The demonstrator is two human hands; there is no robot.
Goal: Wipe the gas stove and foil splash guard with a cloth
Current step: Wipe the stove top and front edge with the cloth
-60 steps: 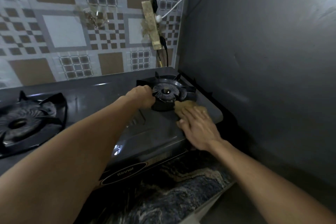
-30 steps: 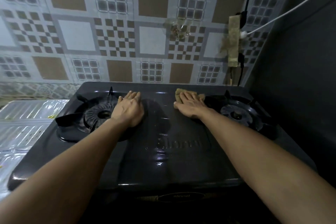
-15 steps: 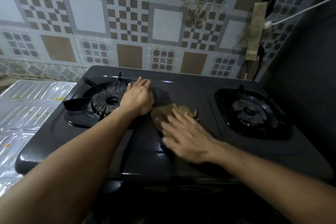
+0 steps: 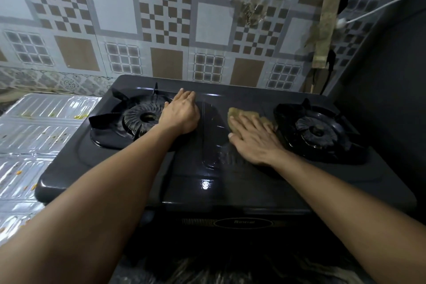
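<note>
Stove — a black two-burner gas unit — occupies the centre of the counter, its front panel nearest the camera carrying an oval badge whose lettering is too blurred to read. Both forearms reach over the front edge onto the glossy top plate. Right hand lies flat, fingers straight and slightly spread, pressing a tan cloth onto the central panel just left of the right burner; the cloth shows beyond the fingertips and beside them, touching the stove surface. Left hand rests palm-down on the top plate at the right rim of the left burner, fingers relaxed and together, gripping nothing. Each burner sits inside a black pan support with upright prongs. A raised ridge runs front to back between the two hands.

Foil splash guard lies to the left of the stove, ribbed and reflective, with scattered yellow and green food specks on it. Beyond the stove stands a tiled wall with brown, grey and checkered squares. At far right, a dirty strip hangs on the wall beside dark cables — a white cord runs up across the dark side wall.
</note>
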